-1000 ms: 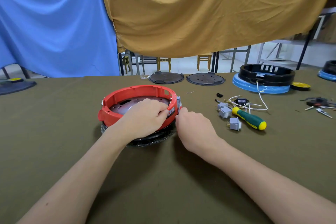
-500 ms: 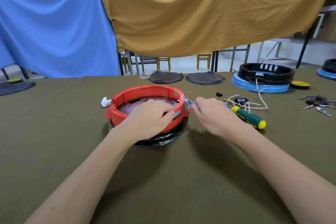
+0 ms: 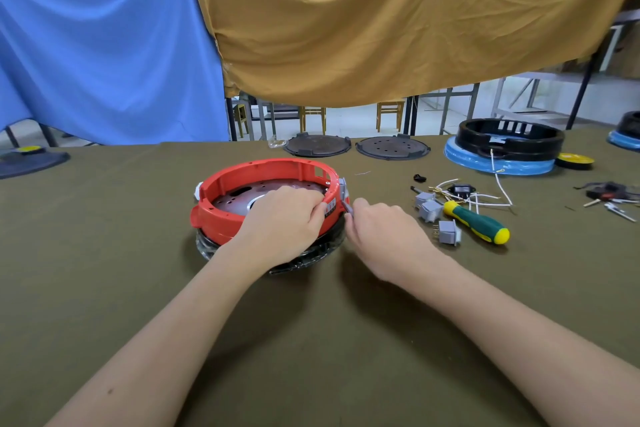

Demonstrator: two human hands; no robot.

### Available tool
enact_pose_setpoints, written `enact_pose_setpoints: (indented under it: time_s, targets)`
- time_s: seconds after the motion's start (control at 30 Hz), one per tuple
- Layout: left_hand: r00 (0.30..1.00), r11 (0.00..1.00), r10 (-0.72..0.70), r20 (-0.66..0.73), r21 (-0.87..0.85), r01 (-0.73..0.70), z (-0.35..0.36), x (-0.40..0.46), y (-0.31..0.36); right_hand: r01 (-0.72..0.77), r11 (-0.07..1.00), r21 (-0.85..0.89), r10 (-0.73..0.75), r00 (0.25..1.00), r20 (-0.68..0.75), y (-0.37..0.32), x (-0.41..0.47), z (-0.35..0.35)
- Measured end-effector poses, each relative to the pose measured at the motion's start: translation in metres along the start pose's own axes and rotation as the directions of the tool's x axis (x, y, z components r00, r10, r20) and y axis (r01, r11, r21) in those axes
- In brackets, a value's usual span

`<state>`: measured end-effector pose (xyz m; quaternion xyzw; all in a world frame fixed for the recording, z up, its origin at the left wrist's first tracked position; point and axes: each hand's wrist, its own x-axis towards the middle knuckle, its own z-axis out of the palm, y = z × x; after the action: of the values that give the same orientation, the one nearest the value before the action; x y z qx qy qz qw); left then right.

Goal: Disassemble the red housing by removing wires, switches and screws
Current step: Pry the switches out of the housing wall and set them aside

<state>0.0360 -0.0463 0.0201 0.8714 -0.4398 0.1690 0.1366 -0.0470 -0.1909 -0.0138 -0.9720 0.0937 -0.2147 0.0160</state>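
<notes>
While the red housing (image 3: 266,198) is sitting on a black base on the olive counter (image 3: 138,253), I am seeing in the head view my left hand (image 3: 284,222) curling over its near rim, gripping it; my right hand (image 3: 384,229) is pinching a grey switch (image 3: 343,191) at the rim's right edge; three loose switches (image 3: 431,210), white wires (image 3: 485,196) and a green screwdriver (image 3: 476,222) are lying to the right.

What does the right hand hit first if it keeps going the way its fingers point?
The right hand points up-left, fingertips pinching a grey switch at the outer wall of the red housing. Straight on, it would likely meet that wall almost at once, beside the left hand gripping the rim.
</notes>
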Motion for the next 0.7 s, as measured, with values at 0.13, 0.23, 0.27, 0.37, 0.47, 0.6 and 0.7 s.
enact_pose_setpoints:
  time_s: [0.13, 0.23, 0.27, 0.37, 0.47, 0.6, 0.7]
  targets:
    - [1.000, 1.000, 0.000, 0.000, 0.012, 0.000, 0.000, 0.000, -0.001, 0.055, 0.991, -0.124, -0.049, 0.998, 0.048, -0.013, -0.003, 0.009]
    - [1.000, 1.000, 0.005, 0.000, 0.018, -0.005, 0.001, 0.001, -0.003, 0.090, 0.985, -0.150, -0.082, 0.995, 0.061, -0.013, -0.001, 0.012]
    - [1.000, 1.000, 0.012, -0.005, 0.020, -0.012, 0.001, 0.001, -0.003, 0.072, 0.989, -0.127, -0.067, 0.997, 0.048, -0.012, 0.000, 0.012]
    - [0.999, 0.999, 0.032, -0.008, 0.011, -0.032, 0.001, 0.001, -0.005, -0.020, 0.998, 0.063, 0.019, 1.000, 0.012, -0.006, 0.003, 0.011]
    - [0.999, 0.999, 0.035, -0.010, 0.001, -0.035, 0.001, 0.002, -0.005, -0.128, 0.940, 0.316, 0.124, 0.992, 0.034, -0.003, 0.005, 0.010]
    - [0.999, 0.999, 0.033, -0.015, -0.004, -0.033, 0.001, 0.002, -0.005, -0.166, 0.922, 0.349, 0.175, 0.985, 0.005, -0.011, -0.002, 0.012]
    - [1.000, 1.000, 0.029, -0.008, 0.011, -0.029, 0.002, 0.002, -0.005, -0.094, 0.992, 0.086, 0.093, 0.995, 0.019, -0.022, -0.008, 0.018]
